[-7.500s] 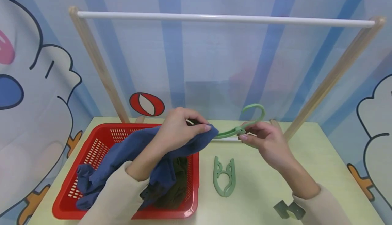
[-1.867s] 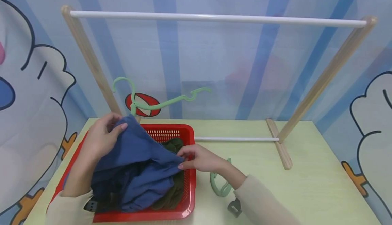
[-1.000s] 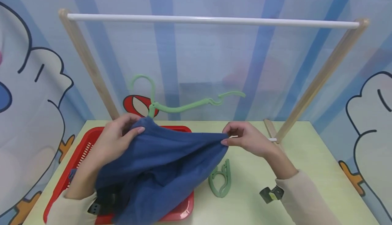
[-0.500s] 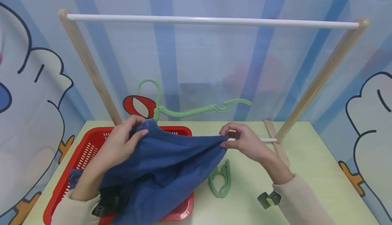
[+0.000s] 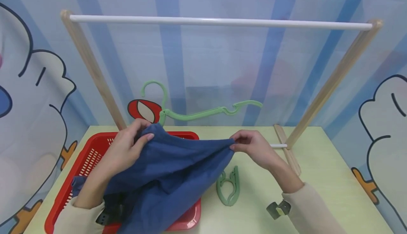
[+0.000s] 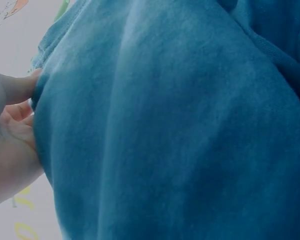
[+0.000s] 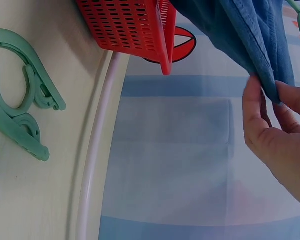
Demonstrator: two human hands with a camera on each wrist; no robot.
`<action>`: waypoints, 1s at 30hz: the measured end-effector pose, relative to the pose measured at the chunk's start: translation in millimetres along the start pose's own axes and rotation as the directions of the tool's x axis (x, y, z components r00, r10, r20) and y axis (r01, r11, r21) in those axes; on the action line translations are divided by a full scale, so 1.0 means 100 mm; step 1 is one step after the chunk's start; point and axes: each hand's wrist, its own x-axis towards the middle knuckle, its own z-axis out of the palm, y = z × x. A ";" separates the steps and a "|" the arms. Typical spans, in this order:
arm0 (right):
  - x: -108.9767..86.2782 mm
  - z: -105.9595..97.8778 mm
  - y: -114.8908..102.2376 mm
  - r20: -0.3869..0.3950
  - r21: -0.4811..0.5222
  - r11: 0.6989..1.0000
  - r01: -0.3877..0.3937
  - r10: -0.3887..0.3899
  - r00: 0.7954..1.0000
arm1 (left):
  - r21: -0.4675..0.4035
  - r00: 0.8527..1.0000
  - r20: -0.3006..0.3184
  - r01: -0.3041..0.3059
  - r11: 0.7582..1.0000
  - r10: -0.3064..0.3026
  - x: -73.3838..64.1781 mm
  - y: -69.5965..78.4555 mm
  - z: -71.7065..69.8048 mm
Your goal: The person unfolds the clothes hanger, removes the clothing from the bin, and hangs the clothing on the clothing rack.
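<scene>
A blue shirt (image 5: 171,163) is stretched between my two hands above the red basket. My left hand (image 5: 124,149) pinches its upper left part, thumb on the near side. My right hand (image 5: 254,147) pinches the upper right edge between thumb and fingertips. A green hanger (image 5: 194,116) rises behind the shirt; its hook points up and one arm stretches right, outside the cloth. The other arm goes down into the shirt by my left hand and is hidden. In the right wrist view, the right fingers (image 7: 255,102) pinch a corner of the cloth.
A red basket (image 5: 92,138) stands at the left, partly covered by the shirt. A second, folded green hanger (image 5: 228,189) lies on the table (image 5: 324,191). Behind stands a rack with a white rail (image 5: 219,22) and wooden posts (image 5: 334,85).
The right hand took the shirt's free edge and drew it up and right, opening the cloth out of the basket. The hanger entered the shirt earlier. In the last half second little moved.
</scene>
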 end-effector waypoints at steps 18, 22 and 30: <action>0.04 -0.13 -0.29 -0.207 0.226 0.974 -0.014 0.063 0.976 | -0.043 0.994 -0.079 -0.084 0.996 0.080 0.01 0.01 -0.07; 0.03 -0.19 -0.32 -0.269 0.189 0.982 -0.009 0.060 0.961 | -0.004 0.991 -0.077 -0.111 0.994 0.110 0.00 0.01 -0.09; -0.07 -0.32 -0.29 -0.335 0.187 0.969 0.162 -0.092 0.938 | 0.025 0.983 -0.106 -0.146 0.989 0.148 -0.06 0.00 -0.12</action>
